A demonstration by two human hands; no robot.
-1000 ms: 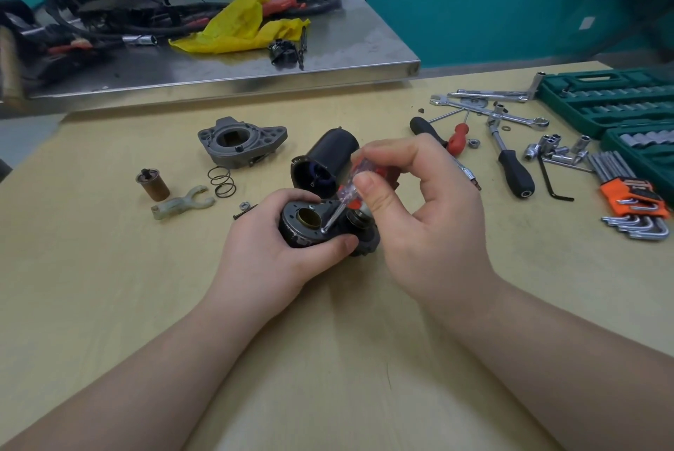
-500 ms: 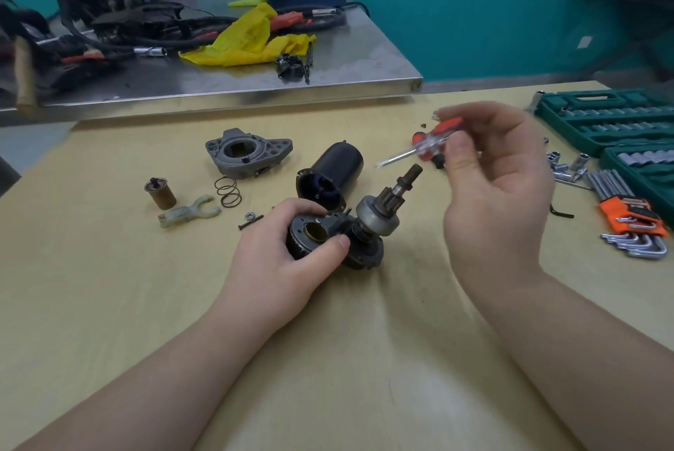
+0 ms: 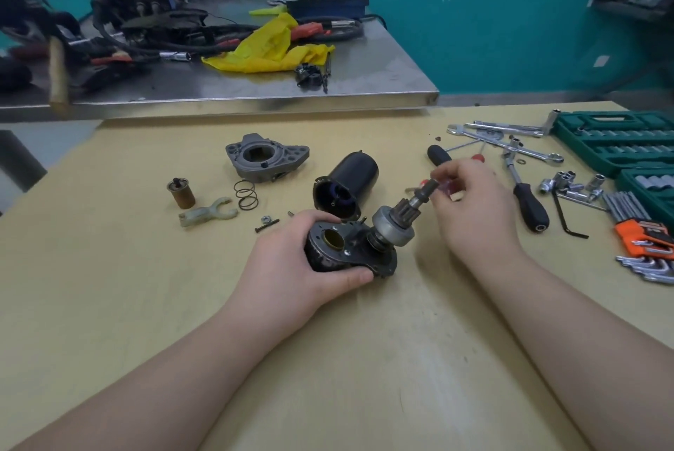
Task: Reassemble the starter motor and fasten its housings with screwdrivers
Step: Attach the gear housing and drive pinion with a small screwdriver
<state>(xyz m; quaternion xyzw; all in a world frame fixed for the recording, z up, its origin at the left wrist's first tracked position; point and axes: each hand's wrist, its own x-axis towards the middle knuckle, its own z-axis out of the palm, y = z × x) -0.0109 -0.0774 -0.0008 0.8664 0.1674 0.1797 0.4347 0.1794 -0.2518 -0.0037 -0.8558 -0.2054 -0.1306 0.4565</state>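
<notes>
Black and greasy, the half-built starter assembly (image 3: pixel 350 246) sits on the yellow worktop (image 3: pixel 109 286), and the left hand (image 3: pixel 291 268) wraps round it, thumb along the near edge, likely to stop it rolling. Its pinion shaft (image 3: pixel 419 197) tilts up and to the right, leaving the faceplate open to a tool. The right hand (image 3: pixel 470 206) hovers beside the shaft tip, fingers pinching a small clear-and-red screwdriver (image 3: pixel 446 185), blurred. Behind wait the black motor can (image 3: pixel 352 177) and the grey nose housing (image 3: pixel 266 160), neither fitted yet, so plenty remains.
</notes>
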